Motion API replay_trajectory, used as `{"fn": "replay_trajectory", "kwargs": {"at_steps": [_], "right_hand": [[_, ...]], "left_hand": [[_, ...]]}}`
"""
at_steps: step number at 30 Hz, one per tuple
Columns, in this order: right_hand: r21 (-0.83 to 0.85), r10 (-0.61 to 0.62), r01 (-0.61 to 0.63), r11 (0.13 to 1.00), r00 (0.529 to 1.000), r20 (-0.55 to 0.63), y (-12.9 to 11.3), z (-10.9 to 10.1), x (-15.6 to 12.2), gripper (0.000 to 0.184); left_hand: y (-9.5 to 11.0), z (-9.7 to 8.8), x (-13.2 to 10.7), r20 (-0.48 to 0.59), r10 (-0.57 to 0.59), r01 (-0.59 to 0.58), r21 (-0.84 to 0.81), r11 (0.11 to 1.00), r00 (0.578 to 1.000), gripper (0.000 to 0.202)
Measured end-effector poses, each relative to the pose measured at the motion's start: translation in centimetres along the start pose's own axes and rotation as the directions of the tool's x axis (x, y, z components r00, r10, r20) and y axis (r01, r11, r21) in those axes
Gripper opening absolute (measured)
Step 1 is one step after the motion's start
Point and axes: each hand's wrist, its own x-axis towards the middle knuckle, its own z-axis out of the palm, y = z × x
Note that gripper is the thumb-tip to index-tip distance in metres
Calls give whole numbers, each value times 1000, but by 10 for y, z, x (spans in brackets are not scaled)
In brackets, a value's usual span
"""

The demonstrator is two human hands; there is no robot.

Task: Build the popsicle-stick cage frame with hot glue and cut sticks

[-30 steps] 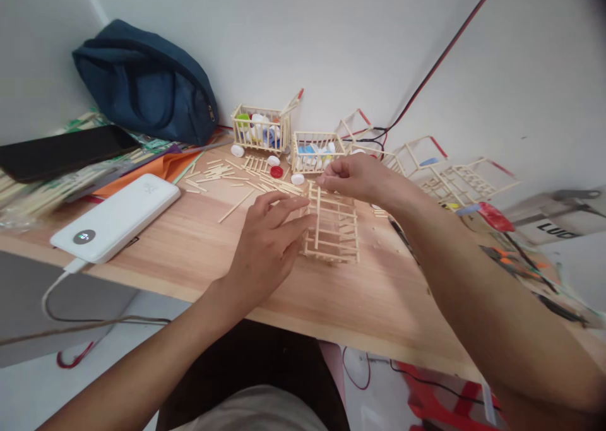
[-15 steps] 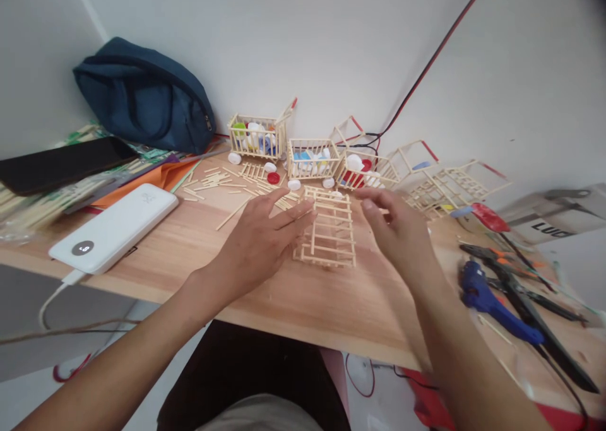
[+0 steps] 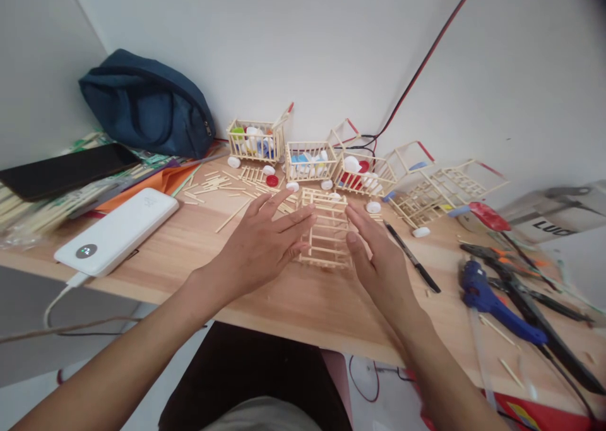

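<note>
As right hand [image 3: 382, 268] nears, stick frame [image 3: 327, 236] flanked

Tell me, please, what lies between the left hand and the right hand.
The head view shows a pale stick frame between the left hand and right hand.

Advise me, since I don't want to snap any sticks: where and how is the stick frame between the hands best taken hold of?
Probably by its two long sides, coming from left and right together: the stick frame sits between the left hand and the right hand, and its thin, open lattice looks likely to break if pinched at one spot.
</note>
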Motion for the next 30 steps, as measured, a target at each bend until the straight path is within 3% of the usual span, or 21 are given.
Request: {"fn": "replay_trajectory", "kwargs": {"at_steps": [7,18,21,24,30], "right_hand": [[-25,-23,22,999,1000,-7,1,1,-1,44],[-71,-56,54,996,998,-30,-1,-2,-4,48],[-118,-124,118,986,991,-42,-11,-6,-8,47],[-155,-236,234,960,972,7,-25,-7,-14,47],[-220,-368,392,893,919,144,-38,0,-18,39]], "left_hand": [[-1,-1,3,-39,11,-13,-62,998,999,34],[-7,-4,4,2,14,-14,-123,992,1000,37],[-13,-6,5,-62,18,-28,-167,986,998,44],[-23,-4,8,-104,16,-28,-112,993,994,52],[-36,5,11,11,111,-112,106,988,994,57]]}}
